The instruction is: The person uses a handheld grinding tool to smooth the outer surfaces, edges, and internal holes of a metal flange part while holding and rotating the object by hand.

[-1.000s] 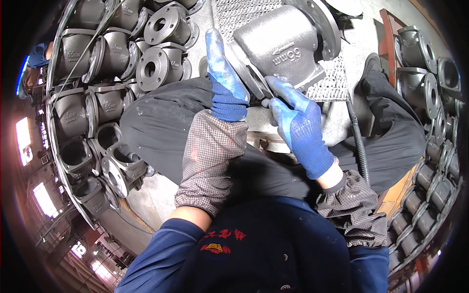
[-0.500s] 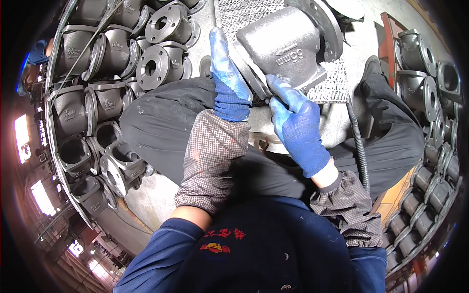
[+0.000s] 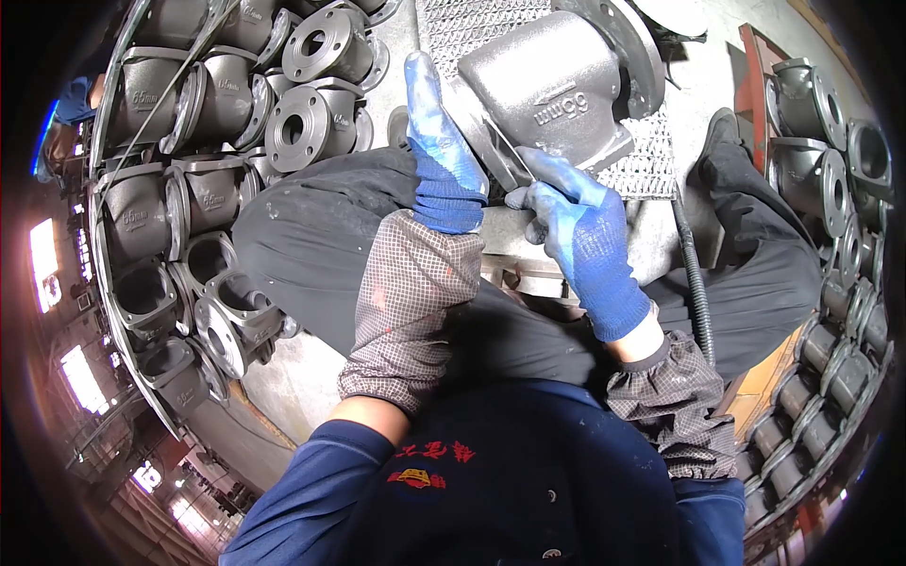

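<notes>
A grey cast-metal valve body (image 3: 543,90) with flanged ends lies tilted on a woven metal mesh mat (image 3: 642,156) in front of me. My left hand (image 3: 439,141), in a blue coated glove, rests along its near left flange. Its fingers are stretched straight and together; the thumb is mostly hidden. Beside that flange my right hand (image 3: 580,222), gloved alike, is closed around a thin metal rod (image 3: 507,139). The rod's far end reaches to the flange's edge, and its exact tip is hard to make out. My right index finger stretches along it.
Similar grey castings (image 3: 217,99) stand crowded in rows on my left. More castings (image 3: 802,179) line the right side, by a red metal frame (image 3: 750,85). A black corrugated hose (image 3: 692,274) runs down beside my right leg. My bent legs (image 3: 321,217) flank the mat.
My right hand has shifted slightly right and turned, so its curled fingertips and the thin rod now show. My left hand and the valve body have hardly moved.
</notes>
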The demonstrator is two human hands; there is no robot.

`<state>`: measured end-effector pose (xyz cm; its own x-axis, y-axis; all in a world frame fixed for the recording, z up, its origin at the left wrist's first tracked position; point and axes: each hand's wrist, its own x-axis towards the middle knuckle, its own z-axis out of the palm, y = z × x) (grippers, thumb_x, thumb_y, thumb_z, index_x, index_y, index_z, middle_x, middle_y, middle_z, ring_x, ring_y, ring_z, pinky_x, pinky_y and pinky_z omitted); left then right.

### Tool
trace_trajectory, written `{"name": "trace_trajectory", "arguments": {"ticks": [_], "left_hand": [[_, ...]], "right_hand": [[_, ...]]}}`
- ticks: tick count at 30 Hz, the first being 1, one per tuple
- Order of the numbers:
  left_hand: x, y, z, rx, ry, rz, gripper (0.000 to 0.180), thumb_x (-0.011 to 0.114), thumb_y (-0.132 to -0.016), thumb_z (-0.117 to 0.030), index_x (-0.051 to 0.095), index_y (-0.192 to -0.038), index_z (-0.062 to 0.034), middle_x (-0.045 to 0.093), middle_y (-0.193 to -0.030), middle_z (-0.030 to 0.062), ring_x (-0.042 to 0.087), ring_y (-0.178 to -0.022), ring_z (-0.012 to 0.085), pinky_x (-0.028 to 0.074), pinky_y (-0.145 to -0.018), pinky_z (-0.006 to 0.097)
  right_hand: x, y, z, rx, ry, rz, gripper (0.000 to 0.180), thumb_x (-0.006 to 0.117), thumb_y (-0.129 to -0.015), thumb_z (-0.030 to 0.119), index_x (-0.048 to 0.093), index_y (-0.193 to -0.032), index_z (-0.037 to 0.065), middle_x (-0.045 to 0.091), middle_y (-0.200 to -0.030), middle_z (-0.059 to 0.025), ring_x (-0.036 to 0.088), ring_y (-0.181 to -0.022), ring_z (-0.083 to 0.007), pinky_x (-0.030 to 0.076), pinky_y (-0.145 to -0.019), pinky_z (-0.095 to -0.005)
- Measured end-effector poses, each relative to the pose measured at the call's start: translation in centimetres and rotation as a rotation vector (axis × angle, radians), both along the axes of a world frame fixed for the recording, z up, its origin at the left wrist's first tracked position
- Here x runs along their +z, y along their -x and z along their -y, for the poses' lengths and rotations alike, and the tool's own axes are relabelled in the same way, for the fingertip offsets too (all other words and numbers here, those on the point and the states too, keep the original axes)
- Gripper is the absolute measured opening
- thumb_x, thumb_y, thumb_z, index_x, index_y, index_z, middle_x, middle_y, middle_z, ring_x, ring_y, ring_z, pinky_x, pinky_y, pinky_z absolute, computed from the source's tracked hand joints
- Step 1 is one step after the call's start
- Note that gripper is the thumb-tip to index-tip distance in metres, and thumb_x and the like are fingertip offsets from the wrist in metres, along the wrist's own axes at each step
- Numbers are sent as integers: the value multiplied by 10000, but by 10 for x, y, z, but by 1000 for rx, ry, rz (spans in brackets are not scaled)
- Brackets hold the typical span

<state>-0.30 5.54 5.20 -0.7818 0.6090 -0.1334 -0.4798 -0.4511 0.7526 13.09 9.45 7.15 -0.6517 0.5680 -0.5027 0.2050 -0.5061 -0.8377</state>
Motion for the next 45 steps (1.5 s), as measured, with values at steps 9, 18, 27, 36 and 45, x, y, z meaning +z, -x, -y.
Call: {"name": "trace_trajectory", "arguments": {"ticks": [9,18,27,36,45], "left_hand": [[4,-3,-3,36,19,91,394,486,-933,-419,496,-1184,-116,520,-1089,17,526,-1017,148,453,-891,311],[-17,16,-8,107,165,-39,403,454,-944,-393,494,-1237,-119,539,-1162,30,521,-1100,155,451,-936,322],[-17,62,-25,-104,134,157,470,533,-897,-438,506,-1245,-123,543,-1211,74,524,-1111,214,432,-953,368],[-59,140,-47,-200,329,116,462,459,-906,-476,595,-1065,-65,629,-1012,129,612,-940,252,527,-797,405],[-9,146,-68,-212,1010,-605,485,533,-916,-363,523,-1222,12,582,-1166,139,595,-1000,213,481,-882,320]], "right_hand": [[-2,7,-3,80,-259,-46,331,444,-899,9,548,-1212,-19,657,-846,-90,511,-548,-70,444,-517,-198],[31,11,-137,-191,-790,-63,254,547,-890,124,622,-1111,24,670,-860,-56,569,-682,-64,467,-599,-204],[-46,26,-178,-3,-638,-49,466,438,-950,325,514,-1243,-30,574,-1181,-177,571,-1039,-230,429,-908,-303],[-72,63,-193,8,-759,170,466,393,-952,316,506,-1244,-29,581,-1166,-165,564,-1051,-232,424,-905,-296],[-88,63,-216,65,-688,251,492,446,-905,387,565,-1179,-4,624,-1071,-224,602,-1003,-309,455,-858,-354]]}}
